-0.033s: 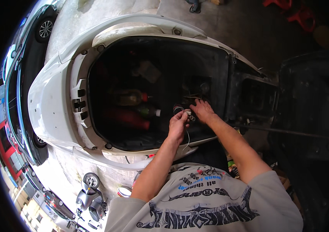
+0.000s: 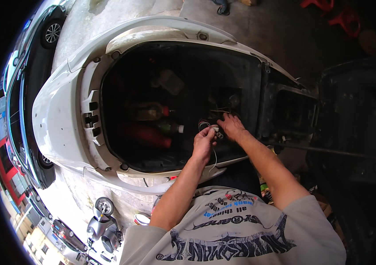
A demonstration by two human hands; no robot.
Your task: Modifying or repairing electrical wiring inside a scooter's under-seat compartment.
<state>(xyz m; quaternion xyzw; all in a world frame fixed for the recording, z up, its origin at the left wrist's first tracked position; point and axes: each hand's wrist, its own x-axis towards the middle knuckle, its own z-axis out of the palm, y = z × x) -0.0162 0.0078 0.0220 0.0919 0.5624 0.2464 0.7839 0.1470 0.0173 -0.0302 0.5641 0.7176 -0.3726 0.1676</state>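
A white scooter body [image 2: 55,121] surrounds an open black storage compartment [image 2: 188,70]. My left hand [image 2: 205,142] pinches a bundle of thin wires [image 2: 203,123] with pale connectors [image 2: 216,130]; a white wire hangs below it. Just to its right, my right hand [image 2: 232,126] reaches down with bent, closed fingers beside loose wires [image 2: 219,111] at a dark recess; what its fingertips grip is hidden. In the compartment's left half lie an amber bottle [image 2: 148,111] with a red cap, a dark bottle [image 2: 172,127] with a white cap, a red container [image 2: 148,137] and a pale packet [image 2: 171,81].
A large black panel [image 2: 355,141] with a thin rod stands at the right. Red plastic stools [image 2: 347,22] and someone's foot [image 2: 222,9] show at the top. Parked cars [image 2: 46,53] line the left; a grey scooter [image 2: 108,232] stands at lower left on pale paving.
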